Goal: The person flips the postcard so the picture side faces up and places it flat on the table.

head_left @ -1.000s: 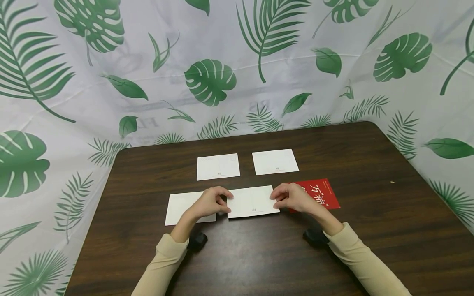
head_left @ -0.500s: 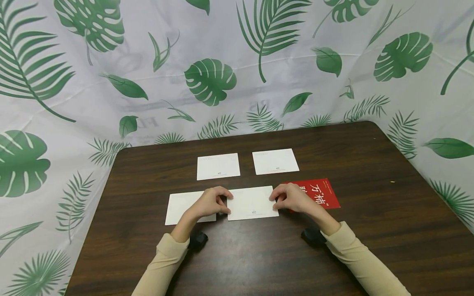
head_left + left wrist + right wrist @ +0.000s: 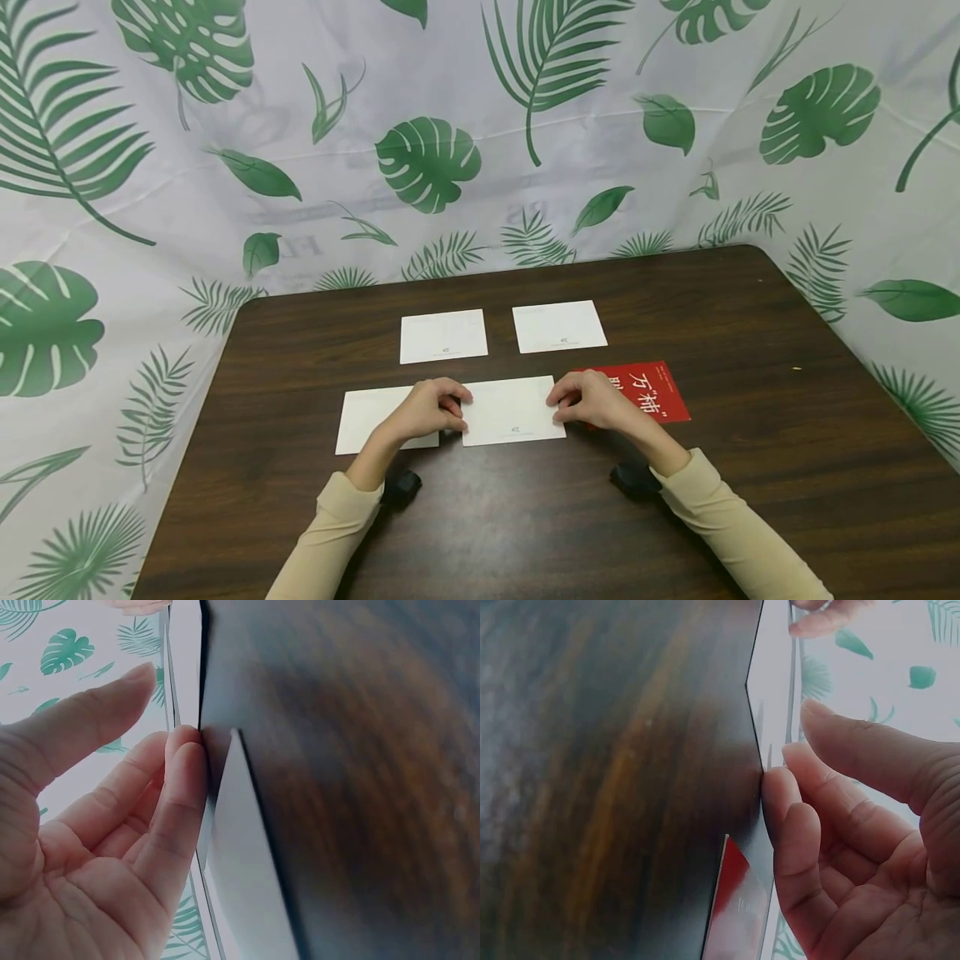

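Observation:
A white card [image 3: 513,410] with a small dark mark near its lower edge lies flat on the table between both hands. My left hand [image 3: 426,411] touches its left edge with the fingertips; in the left wrist view the thumb [image 3: 112,705] stands apart from the fingers [image 3: 180,780]. At the right edge, my right hand [image 3: 592,400] touches the card near its corner, thumb [image 3: 855,739] also raised away. Another white card [image 3: 367,417] lies partly under my left hand and wrist. A red card [image 3: 651,392] with white characters is partly hidden by my right hand.
Two white cards, one at back left [image 3: 444,336] and one at back right [image 3: 559,327], lie side by side farther back on the dark wooden table [image 3: 480,533]. A leaf-print cloth [image 3: 315,200] hangs behind the table. A tiny yellowish speck [image 3: 797,367] lies at right.
The front edge of the middle card was slightly raised a second ago and has come down flat. Both hands stay almost in place at its sides; the other cards have not moved.

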